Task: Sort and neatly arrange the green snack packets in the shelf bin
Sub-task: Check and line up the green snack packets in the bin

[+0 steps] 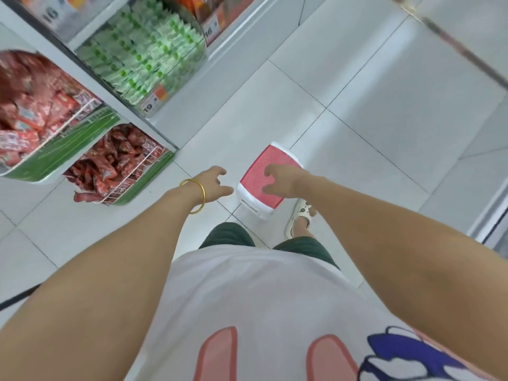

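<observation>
Fingers [220, 171] of left hand [211, 185] and right hand [283, 180] loose, empty, by stool [277, 158]; green snack packets [143, 50] blurred, in diagonal rows.

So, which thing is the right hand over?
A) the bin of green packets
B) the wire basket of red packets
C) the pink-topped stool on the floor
C: the right hand is over the pink-topped stool on the floor, well away from the green packets on the shelf.
</observation>
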